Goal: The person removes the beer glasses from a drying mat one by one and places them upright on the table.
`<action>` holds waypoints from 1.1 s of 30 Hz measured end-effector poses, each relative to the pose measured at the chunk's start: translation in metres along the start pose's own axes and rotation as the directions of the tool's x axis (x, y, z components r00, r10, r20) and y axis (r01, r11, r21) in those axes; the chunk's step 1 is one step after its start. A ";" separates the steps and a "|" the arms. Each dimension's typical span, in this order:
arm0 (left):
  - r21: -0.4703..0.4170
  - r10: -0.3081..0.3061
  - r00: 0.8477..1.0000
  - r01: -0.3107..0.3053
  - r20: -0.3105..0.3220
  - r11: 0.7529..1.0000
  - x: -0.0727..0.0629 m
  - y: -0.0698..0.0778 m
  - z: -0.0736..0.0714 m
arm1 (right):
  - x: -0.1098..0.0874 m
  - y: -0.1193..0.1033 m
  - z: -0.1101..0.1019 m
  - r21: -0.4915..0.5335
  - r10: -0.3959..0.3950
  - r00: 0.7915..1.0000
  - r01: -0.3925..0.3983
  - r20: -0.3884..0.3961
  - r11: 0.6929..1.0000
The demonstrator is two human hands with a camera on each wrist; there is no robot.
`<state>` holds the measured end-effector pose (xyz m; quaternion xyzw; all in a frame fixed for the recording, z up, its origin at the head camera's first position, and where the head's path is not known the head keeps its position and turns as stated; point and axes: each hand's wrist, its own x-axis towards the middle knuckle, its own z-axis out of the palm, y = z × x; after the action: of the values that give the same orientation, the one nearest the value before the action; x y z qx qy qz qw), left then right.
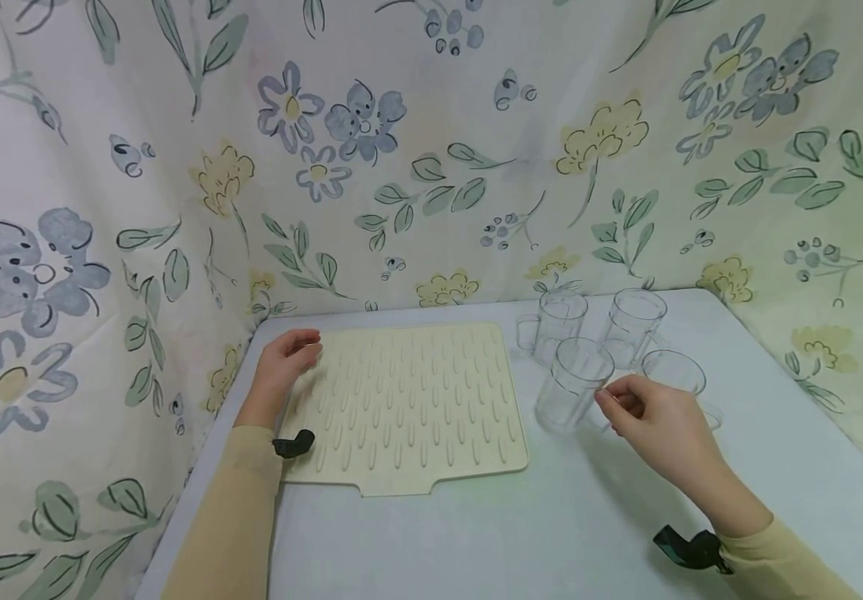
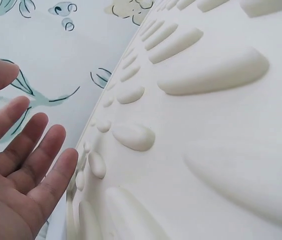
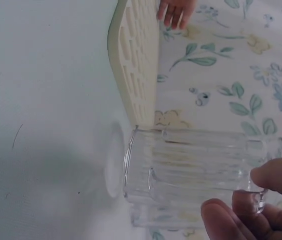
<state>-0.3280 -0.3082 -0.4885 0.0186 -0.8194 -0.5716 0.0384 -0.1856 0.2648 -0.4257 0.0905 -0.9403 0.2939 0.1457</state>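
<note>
My right hand (image 1: 659, 429) pinches a clear glass mug (image 1: 568, 398) by its handle, near the rim, with thumb and fingers. In the right wrist view this mug (image 3: 195, 160) shows its base toward the white tabletop; I cannot tell whether it touches. Directly left of it lies a cream draining board (image 1: 408, 400) with raised oblong ridges and a tab at the front. Over the board's left edge is my left hand (image 1: 281, 371), holding nothing. Its fingers (image 2: 51, 145) are spread and slightly bent beside the ridges in the left wrist view.
Two more clear mugs, one at back left (image 1: 560, 321) and one at back right (image 1: 632, 321), stand behind the pinched mug. Another mug (image 1: 674, 371) is partly hidden behind my right hand. Floral fabric (image 1: 431, 150) hangs around the table's back and sides.
</note>
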 end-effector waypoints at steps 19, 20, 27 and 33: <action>0.010 -0.029 1.000 0.029 0.004 1.000 -0.001 -0.002 0.002 | -0.004 0.007 0.007 -0.014 0.030 0.998 -0.030 0.046 0.999; 0.011 -0.030 1.000 0.030 0.004 0.999 -0.001 -0.002 0.003 | -0.004 0.007 0.007 -0.017 0.023 0.999 -0.022 0.042 1.000; 0.019 -0.035 0.999 0.034 0.009 0.999 -0.001 -0.002 0.003 | -0.003 0.005 0.008 -0.046 0.014 0.999 -0.012 0.047 0.999; 0.031 -0.022 1.000 0.021 0.014 0.999 -0.003 0.001 0.003 | 0.001 -0.003 -0.003 -0.088 0.021 0.995 -0.013 0.097 0.996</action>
<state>-0.3253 -0.3050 -0.4886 0.0239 -0.8281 -0.5595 0.0263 -0.1852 0.2636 -0.4211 0.0903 -0.9590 0.2492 0.1008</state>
